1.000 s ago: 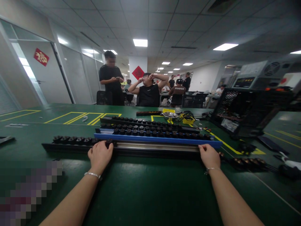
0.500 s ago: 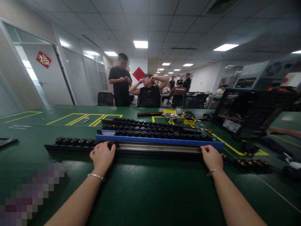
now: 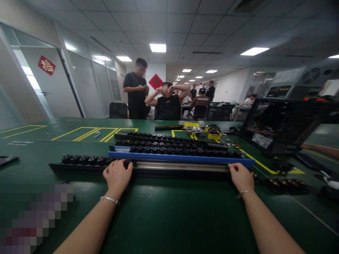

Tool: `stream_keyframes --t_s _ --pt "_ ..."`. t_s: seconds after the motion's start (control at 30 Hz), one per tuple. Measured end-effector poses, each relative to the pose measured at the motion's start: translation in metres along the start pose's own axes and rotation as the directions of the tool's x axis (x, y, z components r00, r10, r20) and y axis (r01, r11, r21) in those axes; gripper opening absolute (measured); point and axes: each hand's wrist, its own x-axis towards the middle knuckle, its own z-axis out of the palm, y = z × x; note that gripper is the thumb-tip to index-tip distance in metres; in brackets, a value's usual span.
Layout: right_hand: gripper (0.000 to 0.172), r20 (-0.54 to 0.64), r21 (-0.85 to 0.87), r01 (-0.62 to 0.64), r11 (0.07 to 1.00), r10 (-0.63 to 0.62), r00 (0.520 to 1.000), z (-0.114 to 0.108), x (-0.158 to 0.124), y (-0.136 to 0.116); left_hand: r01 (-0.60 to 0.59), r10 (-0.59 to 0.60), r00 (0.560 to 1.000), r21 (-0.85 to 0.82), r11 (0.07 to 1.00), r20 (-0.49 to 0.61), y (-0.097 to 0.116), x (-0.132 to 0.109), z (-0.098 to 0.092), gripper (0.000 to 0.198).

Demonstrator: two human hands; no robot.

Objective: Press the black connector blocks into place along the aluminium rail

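A long black rail [image 3: 180,173] lies across the green table [image 3: 164,218], with a row of black modules [image 3: 92,159] along its left part and a bare metallic strip to the right. My left hand [image 3: 118,174] is closed on a black module [image 3: 129,162] at the right end of that row. At the rail's right end, my right hand [image 3: 241,176] pinches the edge between thumb and fingers. Just behind lies a blue rail [image 3: 180,158], also lined with black modules, and another black rail [image 3: 122,136] sits farther back.
An open black computer case [image 3: 278,127] stands at the right, near a person's arm [image 3: 320,149]. Loose black modules [image 3: 286,184] lie beyond my right hand. A metal dish [image 3: 194,129] and cables are at the back. Two people are across the table.
Both hands have shifted slightly to the right in the view. The left hand's module sits a little farther right along the rail.
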Motion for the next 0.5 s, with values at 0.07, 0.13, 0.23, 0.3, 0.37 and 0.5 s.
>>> stream_keyframes --t_s 0.07,0.13,0.23,0.3,0.37,0.5 --pt "0.028 -0.004 0.002 0.003 1.000 -0.003 1.000 -0.0006 -0.0004 -0.0009 -0.007 0.007 1.000 -0.002 1.000 -0.001 -0.0008 0.0003 0.0007 0.039" --pt "0.030 -0.005 0.000 0.008 1.000 -0.008 1.000 -0.0008 -0.0012 -0.0019 -0.018 0.018 1.000 -0.005 1.000 -0.002 -0.0011 0.0003 0.0014 0.039" --pt "0.034 0.029 -0.036 0.019 0.999 -0.018 0.999 -0.0008 -0.0028 -0.0035 -0.041 0.041 0.999 -0.008 0.999 -0.004 -0.0001 -0.0002 0.0020 0.039" --pt "0.039 0.056 -0.069 0.050 0.996 -0.046 0.997 -0.0007 -0.0037 -0.0040 -0.052 0.052 0.999 -0.009 0.999 -0.004 0.0012 -0.0008 0.0021 0.039" --pt "0.043 0.074 -0.089 0.094 0.992 -0.088 0.993 -0.0004 -0.0039 -0.0038 -0.055 0.055 0.998 -0.007 0.998 0.000 0.0024 -0.0015 0.0019 0.038" --pt "0.045 0.084 -0.117 0.135 0.984 -0.126 0.988 0.0006 -0.0026 -0.0020 -0.054 0.054 0.999 -0.008 0.999 0.007 0.0040 -0.0029 0.0005 0.038"
